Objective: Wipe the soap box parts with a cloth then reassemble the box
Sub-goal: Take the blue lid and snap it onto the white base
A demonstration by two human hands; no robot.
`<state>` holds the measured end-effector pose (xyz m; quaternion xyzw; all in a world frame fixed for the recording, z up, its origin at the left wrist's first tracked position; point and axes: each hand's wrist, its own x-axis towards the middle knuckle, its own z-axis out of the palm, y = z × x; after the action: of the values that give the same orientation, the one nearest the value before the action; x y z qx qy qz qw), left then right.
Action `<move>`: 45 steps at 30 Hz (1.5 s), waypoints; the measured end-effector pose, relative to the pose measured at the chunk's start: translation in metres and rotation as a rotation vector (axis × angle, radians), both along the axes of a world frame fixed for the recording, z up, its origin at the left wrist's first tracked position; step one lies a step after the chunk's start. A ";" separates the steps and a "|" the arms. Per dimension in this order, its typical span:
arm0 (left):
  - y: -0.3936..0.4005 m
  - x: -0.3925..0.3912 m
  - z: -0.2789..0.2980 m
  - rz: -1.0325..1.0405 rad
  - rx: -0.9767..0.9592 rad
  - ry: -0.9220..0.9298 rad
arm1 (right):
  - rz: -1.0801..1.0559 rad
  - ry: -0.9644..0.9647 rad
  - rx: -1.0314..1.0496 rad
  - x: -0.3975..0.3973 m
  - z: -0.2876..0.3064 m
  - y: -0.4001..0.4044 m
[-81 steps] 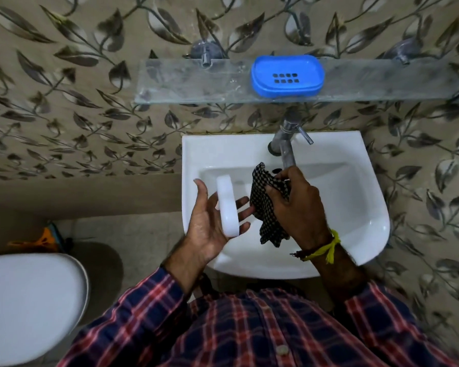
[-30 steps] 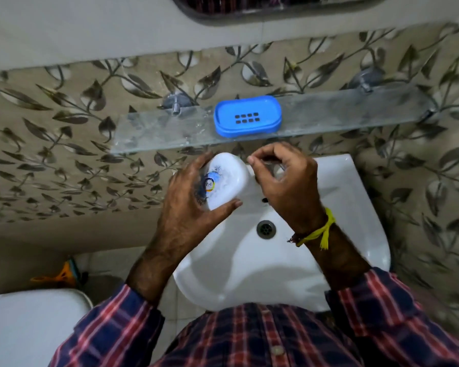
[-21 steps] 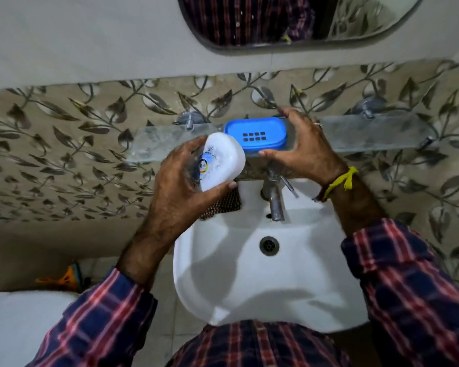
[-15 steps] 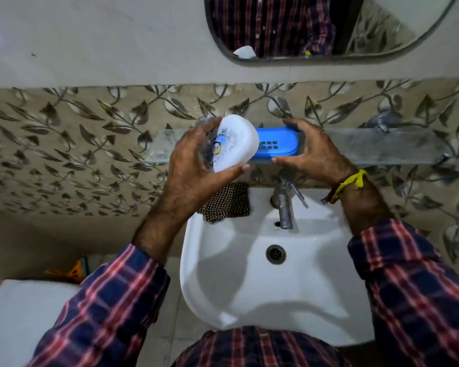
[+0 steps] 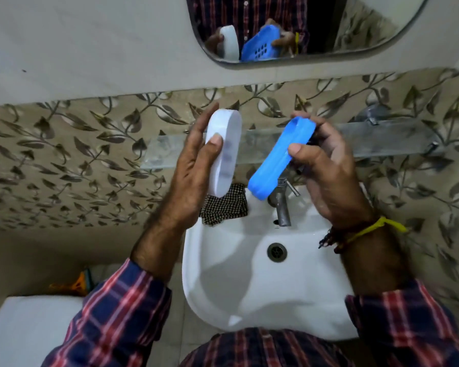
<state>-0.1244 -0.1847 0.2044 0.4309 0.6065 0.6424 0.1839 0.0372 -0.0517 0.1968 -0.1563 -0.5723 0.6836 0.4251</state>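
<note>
Left of the white ceramic wash basin [image 5: 212,274] sits a white toilet lid [image 5: 24,327], with something orange [image 5: 74,283] on the floor just behind it. Above the basin's left rim my left hand [image 5: 194,170] holds the white oval plastic soap-box cover [image 5: 224,152] on edge — thumb pressed on its near side, fingers straight up along its far side. Just below that cover, the black-and-white checked cloth [image 5: 224,205] lies draped over the basin's back left corner, touching neither hand. To the right of the cover and apart from it, my right hand [image 5: 326,168] grips the blue oval plastic soap-box tray [image 5: 281,157] — tilted, thumb on its near edge, fingers curled behind. Under the tray stands the metal tap [image 5: 282,205] at the basin's back. A glass wall shelf [image 5: 382,140] runs behind both hands above the basin, and higher up a mirror [image 5: 329,27] reflects both parts.
</note>
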 end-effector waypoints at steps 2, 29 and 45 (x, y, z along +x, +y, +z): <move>0.000 0.004 -0.005 -0.067 -0.042 -0.030 | -0.016 -0.046 -0.005 -0.001 -0.003 -0.011; -0.012 0.043 -0.012 -0.081 -0.209 -0.062 | -0.256 -0.069 -0.031 -0.037 -0.026 -0.072; -0.005 0.058 -0.022 -0.002 -0.177 -0.125 | -0.179 -0.014 -0.159 -0.045 -0.027 -0.085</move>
<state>-0.0666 -0.1898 0.1826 0.3724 0.6479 0.6117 0.2594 -0.0077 -0.1365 0.1700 -0.2448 -0.5031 0.6850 0.4666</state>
